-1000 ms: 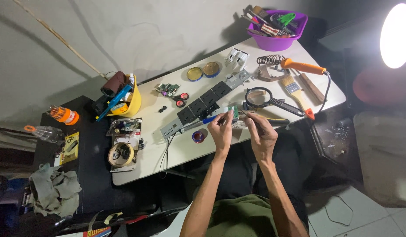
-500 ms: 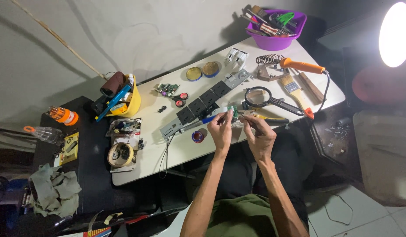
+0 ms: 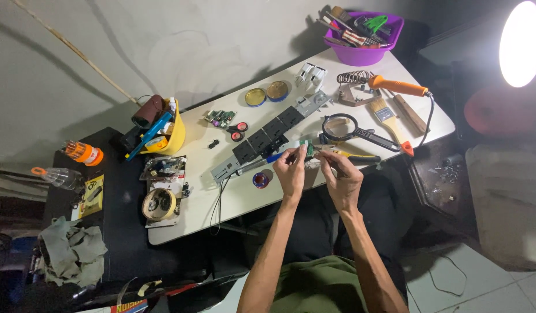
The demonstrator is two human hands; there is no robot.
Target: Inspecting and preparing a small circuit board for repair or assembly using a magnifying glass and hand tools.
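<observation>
Fingers of my left hand [image 3: 292, 172] and right hand [image 3: 342, 177] pinch small green part [image 3: 309, 150] between them (left slightly nearer), above table [image 3: 233, 203] edge.

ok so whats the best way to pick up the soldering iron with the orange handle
Grip the soldering iron by its orange handle, coming from above. The handle lies flat and bare, between the coiled stand holding its tip end and the black cord at its other end.

Bare forearms, left hand [image 3: 291, 174], right hand [image 3: 344, 182], olive-green shirt (no sleeves showing).
</observation>
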